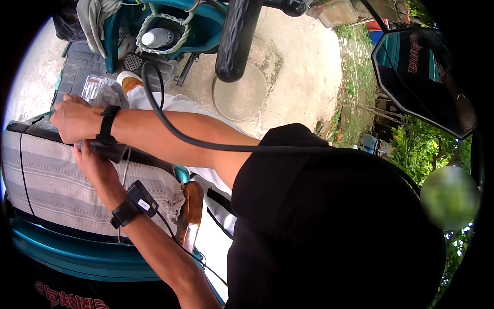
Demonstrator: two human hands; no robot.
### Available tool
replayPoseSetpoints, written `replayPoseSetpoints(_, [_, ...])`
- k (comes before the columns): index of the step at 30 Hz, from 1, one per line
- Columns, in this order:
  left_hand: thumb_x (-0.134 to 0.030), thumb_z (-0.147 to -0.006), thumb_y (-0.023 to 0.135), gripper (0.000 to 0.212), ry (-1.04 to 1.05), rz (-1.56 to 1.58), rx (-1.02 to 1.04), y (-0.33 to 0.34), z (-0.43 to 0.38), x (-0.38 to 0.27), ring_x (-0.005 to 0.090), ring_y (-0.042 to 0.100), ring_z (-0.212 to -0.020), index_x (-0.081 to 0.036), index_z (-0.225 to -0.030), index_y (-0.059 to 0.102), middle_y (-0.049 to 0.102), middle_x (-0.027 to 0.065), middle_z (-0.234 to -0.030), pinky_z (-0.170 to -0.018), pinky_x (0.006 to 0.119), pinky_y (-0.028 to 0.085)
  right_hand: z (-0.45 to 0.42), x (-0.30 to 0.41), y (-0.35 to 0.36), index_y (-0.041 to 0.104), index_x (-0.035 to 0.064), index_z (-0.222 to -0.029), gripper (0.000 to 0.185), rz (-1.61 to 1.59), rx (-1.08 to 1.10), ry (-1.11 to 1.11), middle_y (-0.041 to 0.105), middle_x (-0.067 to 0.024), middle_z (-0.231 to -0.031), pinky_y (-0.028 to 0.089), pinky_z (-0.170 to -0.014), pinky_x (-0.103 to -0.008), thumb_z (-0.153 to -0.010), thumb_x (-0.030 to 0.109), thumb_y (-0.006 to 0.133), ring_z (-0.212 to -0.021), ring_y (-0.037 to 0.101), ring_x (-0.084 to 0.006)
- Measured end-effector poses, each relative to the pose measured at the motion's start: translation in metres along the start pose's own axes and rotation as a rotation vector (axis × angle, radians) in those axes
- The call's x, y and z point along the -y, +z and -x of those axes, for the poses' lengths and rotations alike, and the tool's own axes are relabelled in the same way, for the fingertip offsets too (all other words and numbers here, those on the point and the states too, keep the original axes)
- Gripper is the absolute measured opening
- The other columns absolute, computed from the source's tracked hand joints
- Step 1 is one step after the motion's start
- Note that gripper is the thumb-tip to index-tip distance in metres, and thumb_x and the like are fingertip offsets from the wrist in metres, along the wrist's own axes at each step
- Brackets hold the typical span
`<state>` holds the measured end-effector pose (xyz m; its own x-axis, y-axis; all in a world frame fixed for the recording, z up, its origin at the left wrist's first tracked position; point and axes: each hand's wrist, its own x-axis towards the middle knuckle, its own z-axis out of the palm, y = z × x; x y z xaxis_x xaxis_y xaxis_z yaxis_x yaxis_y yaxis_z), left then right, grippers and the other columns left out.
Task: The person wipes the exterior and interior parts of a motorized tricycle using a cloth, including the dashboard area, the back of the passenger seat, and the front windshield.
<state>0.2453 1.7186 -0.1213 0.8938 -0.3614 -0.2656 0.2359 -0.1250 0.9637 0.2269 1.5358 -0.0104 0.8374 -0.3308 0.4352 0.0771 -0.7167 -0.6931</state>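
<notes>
At the far left, my right hand [75, 119], curled with its back toward me, is over the edge of the seat. Grey cloth [112, 96] shows beyond its wrist and again on the near side, close to my left palm. My left hand [94, 164] is just below, its fingertips reaching under the right hand. Whether either hand grips the cloth is hidden. A black band circles the right wrist. The left wrist has a black band with a small black box [142, 199] and cable beside it. Both hands are above a striped woven seat cover [69, 181] tied with cords.
A black handlebar grip [237, 42] and a mirror [424, 83] rise ahead. A white-capped bottle [156, 38] stands in a teal front compartment. My shoe [131, 82] rests on the dark footboard [83, 61]. A black cable [200, 146] crosses my right arm. Concrete ground [301, 50] and plants lie beyond.
</notes>
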Motion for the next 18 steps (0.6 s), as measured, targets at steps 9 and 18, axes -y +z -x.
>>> replayPoseSetpoints(9, [-0.020,-0.119,0.054,0.031,-0.294,0.433,-0.054,0.018,0.032,-0.018,0.0230,0.076,-0.112,-0.004,-0.146,0.058,0.074,0.0118,-0.128,-0.091,0.036,0.063,-0.009,0.021,0.026,0.065,0.0065,-0.147,0.061,0.003,-0.007,-0.056,0.069,-0.0202,-0.141,0.050,-0.109,-0.0480,-0.095,0.035,0.083,-0.129,0.064,-0.0366])
replayPoseSetpoints(18, [-0.010,-0.113,0.061,0.057,-0.248,0.530,-0.104,0.020,0.034,-0.025,0.0239,0.077,-0.109,-0.002,-0.164,0.037,0.073,0.0141,-0.128,-0.091,0.037,0.062,-0.012,0.033,0.028,0.063,0.0083,-0.150,0.069,-0.003,0.049,-0.144,0.066,-0.0218,-0.146,0.048,-0.113,-0.0523,-0.093,0.041,0.085,-0.134,0.060,-0.0412])
